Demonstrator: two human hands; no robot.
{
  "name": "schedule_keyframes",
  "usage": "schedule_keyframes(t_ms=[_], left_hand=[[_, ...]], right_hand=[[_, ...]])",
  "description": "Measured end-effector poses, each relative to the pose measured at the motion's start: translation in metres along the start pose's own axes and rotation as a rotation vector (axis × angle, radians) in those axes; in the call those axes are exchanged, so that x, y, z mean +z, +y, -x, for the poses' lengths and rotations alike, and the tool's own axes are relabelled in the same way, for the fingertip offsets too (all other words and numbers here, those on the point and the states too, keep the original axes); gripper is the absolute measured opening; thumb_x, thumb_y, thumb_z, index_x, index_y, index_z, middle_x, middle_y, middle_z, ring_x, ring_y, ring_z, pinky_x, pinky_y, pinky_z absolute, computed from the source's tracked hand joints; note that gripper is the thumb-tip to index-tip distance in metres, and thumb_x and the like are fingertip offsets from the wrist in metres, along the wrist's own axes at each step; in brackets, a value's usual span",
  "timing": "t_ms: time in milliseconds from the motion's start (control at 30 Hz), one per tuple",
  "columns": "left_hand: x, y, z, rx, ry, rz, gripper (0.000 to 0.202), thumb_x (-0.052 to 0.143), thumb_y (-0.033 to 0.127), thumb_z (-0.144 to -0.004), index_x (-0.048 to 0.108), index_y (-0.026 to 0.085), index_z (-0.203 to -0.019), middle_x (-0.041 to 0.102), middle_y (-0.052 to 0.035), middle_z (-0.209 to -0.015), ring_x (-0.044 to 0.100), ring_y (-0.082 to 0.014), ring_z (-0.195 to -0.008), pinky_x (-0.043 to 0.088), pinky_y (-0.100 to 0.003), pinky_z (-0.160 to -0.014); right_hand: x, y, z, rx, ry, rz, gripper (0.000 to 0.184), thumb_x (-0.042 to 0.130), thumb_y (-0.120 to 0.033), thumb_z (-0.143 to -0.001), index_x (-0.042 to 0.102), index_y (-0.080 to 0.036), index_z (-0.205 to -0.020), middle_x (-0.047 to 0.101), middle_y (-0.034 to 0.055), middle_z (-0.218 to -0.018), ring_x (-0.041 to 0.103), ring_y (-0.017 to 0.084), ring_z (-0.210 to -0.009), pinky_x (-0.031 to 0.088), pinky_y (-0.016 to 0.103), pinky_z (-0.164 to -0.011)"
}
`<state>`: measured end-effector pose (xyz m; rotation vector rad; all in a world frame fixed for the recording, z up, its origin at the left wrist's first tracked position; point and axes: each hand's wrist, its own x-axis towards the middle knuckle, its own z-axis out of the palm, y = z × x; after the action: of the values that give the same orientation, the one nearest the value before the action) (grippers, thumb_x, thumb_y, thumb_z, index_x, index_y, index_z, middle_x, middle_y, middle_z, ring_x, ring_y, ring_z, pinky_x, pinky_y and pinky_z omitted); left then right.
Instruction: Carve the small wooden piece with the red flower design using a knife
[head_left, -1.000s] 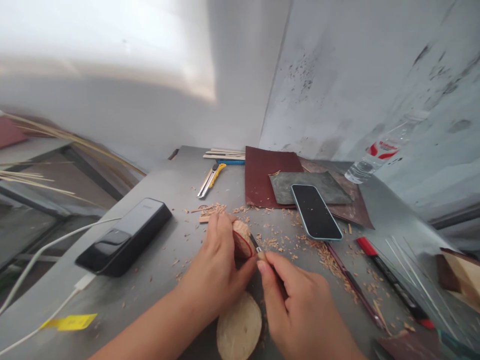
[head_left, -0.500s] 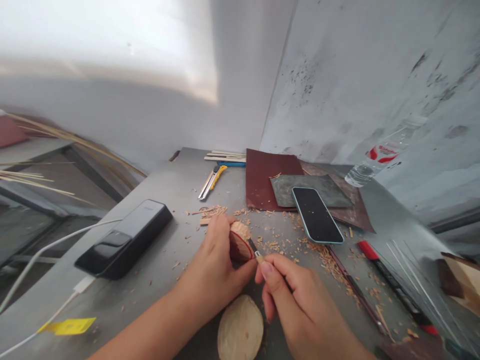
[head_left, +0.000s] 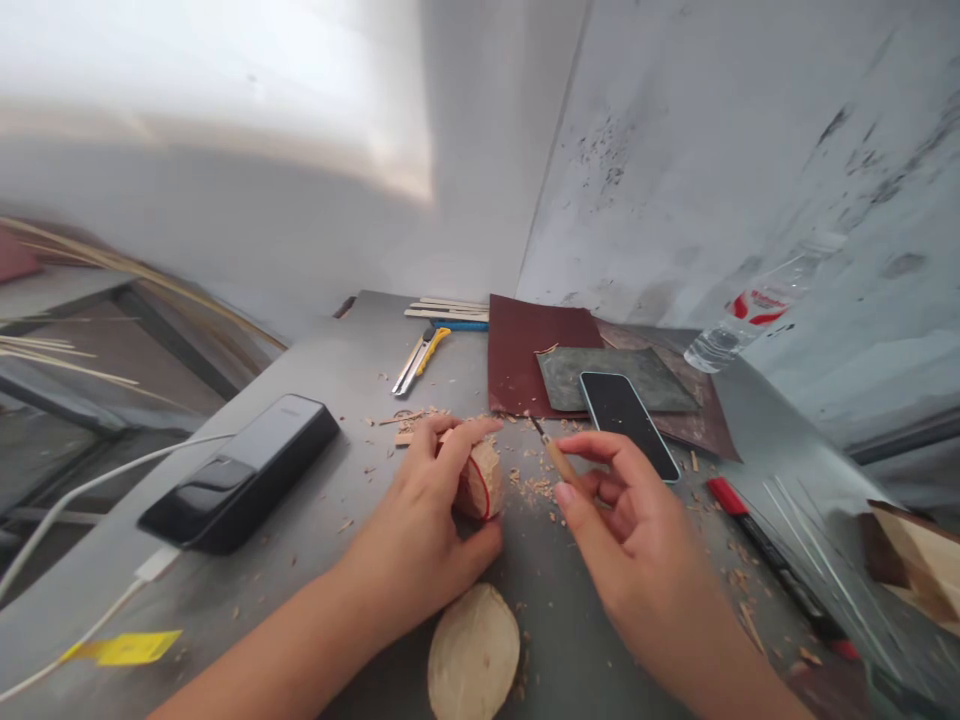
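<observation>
My left hand (head_left: 420,510) is closed around a small round piece of wood (head_left: 480,482) with a red line drawn on it, holding it down on the grey table (head_left: 315,540). My right hand (head_left: 622,520) grips a small carving knife (head_left: 553,452) with a wooden handle, its tip pointing up and away from the wood, a short way to the right of the piece. A flat wooden disc (head_left: 472,655) lies on the table just below my hands. Wood shavings (head_left: 540,487) are scattered around.
A black power bank (head_left: 240,470) with a white cable lies at left. A phone (head_left: 628,422) rests on sandpaper sheets (head_left: 525,350). A yellow utility knife (head_left: 420,360), wooden sticks (head_left: 446,308), a water bottle (head_left: 750,315), a red pen (head_left: 757,545) and a wooden block (head_left: 911,555) are around.
My right hand has lifted the knife off the wood and moved it right and away. My left hand has shifted its fingers over the top of the piece.
</observation>
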<state>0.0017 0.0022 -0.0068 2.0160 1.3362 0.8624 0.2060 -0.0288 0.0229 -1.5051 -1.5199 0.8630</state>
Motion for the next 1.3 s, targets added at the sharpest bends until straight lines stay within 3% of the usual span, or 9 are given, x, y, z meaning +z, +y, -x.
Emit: schedule_keyframes(t_ms=[100, 233, 400, 533, 600, 700, 867, 1100, 1300], left_hand=[[0.0, -0.003, 0.0, -0.016, 0.012, 0.0, 0.092, 0.07, 0.017, -0.079, 0.023, 0.03, -0.157, 0.048, -0.0141, -0.147, 0.055, -0.033, -0.133, 0.048, -0.056, -0.113], [-0.003, -0.005, -0.002, 0.062, -0.03, -0.063, 0.079, 0.065, 0.013, -0.079, 0.035, 0.026, -0.151, 0.046, -0.014, -0.151, 0.05, -0.0308, -0.142, 0.043, -0.053, -0.12], [-0.009, -0.003, -0.004, 0.135, -0.124, -0.092, 0.098, 0.059, 0.003, -0.072, 0.028, 0.028, -0.161, 0.038, -0.0131, -0.158, 0.042, -0.0291, -0.149, 0.038, -0.051, -0.126], [-0.008, -0.003, -0.001, 0.128, -0.167, -0.07, 0.1, 0.06, 0.005, -0.073, 0.025, 0.027, -0.165, 0.036, -0.0146, -0.161, 0.04, -0.0314, -0.151, 0.039, -0.052, -0.124], [-0.008, -0.003, 0.0, 0.112, -0.18, -0.068, 0.101, 0.061, 0.009, -0.075, 0.022, 0.025, -0.166, 0.038, -0.0157, -0.159, 0.041, -0.0325, -0.151, 0.041, -0.052, -0.122], [-0.008, -0.004, -0.001, 0.114, -0.172, -0.062, 0.1, 0.064, 0.015, -0.078, 0.019, 0.022, -0.167, 0.042, -0.0167, -0.156, 0.042, -0.0332, -0.15, 0.04, -0.051, -0.122], [-0.008, -0.007, -0.002, 0.143, -0.191, -0.067, 0.091, 0.065, 0.017, -0.078, 0.03, 0.021, -0.162, 0.047, -0.0152, -0.152, 0.048, -0.0322, -0.145, 0.042, -0.049, -0.121], [-0.012, -0.009, -0.002, 0.147, -0.268, -0.002, 0.078, 0.076, 0.029, -0.081, 0.046, 0.024, -0.153, 0.051, -0.0139, -0.149, 0.055, -0.0317, -0.138, 0.044, -0.049, -0.12], [-0.01, -0.006, -0.001, 0.156, -0.237, 0.016, 0.064, 0.079, 0.05, -0.084, 0.057, 0.023, -0.139, 0.057, -0.013, -0.141, 0.06, -0.0316, -0.129, 0.047, -0.05, -0.116]], right_hand=[[-0.004, 0.0, -0.003, -0.044, 0.064, -0.087, 0.026, 0.062, -0.04, -0.1, 0.062, -0.026, -0.123, 0.072, 0.0073, -0.104, 0.061, 0.015, -0.063, 0.054, 0.029, -0.056], [-0.009, -0.005, -0.01, -0.177, 0.117, -0.273, 0.02, 0.065, -0.034, -0.1, 0.067, -0.024, -0.117, 0.07, 0.0111, -0.125, 0.069, 0.018, -0.084, 0.06, 0.032, -0.07], [-0.011, -0.007, -0.015, -0.191, 0.172, -0.393, 0.011, 0.068, -0.033, -0.099, 0.066, -0.023, -0.104, 0.074, 0.0042, -0.101, 0.062, 0.014, -0.071, 0.054, 0.028, -0.064], [-0.01, -0.008, -0.013, -0.165, 0.153, -0.348, 0.03, 0.059, -0.05, -0.104, 0.07, -0.023, -0.098, 0.068, 0.0015, -0.078, 0.065, 0.018, -0.074, 0.055, 0.031, -0.072], [-0.009, -0.01, -0.011, -0.151, 0.117, -0.344, 0.039, 0.056, -0.056, -0.105, 0.071, -0.022, -0.092, 0.068, 0.0022, -0.073, 0.064, 0.018, -0.069, 0.053, 0.031, -0.065], [-0.007, -0.013, -0.009, -0.144, 0.025, -0.392, 0.038, 0.058, -0.056, -0.105, 0.071, -0.022, -0.092, 0.067, 0.0013, -0.069, 0.06, 0.016, -0.065, 0.046, 0.027, -0.056], [-0.002, -0.013, -0.01, -0.151, -0.117, -0.579, 0.036, 0.066, -0.054, -0.1, 0.071, -0.021, -0.088, 0.047, -0.0059, -0.056, 0.042, 0.011, -0.051, 0.037, 0.025, -0.052], [-0.002, -0.026, -0.011, -0.147, -0.203, -0.734, 0.067, 0.061, -0.08, -0.09, 0.068, -0.021, -0.06, 0.029, -0.0046, -0.05, 0.03, 0.014, -0.051, 0.028, 0.03, -0.052], [-0.002, -0.049, -0.032, -0.111, -0.234, -0.77, 0.066, 0.061, -0.073, -0.093, 0.056, -0.022, -0.051, 0.019, -0.007, -0.046, 0.021, 0.012, -0.046, 0.024, 0.029, -0.047]])
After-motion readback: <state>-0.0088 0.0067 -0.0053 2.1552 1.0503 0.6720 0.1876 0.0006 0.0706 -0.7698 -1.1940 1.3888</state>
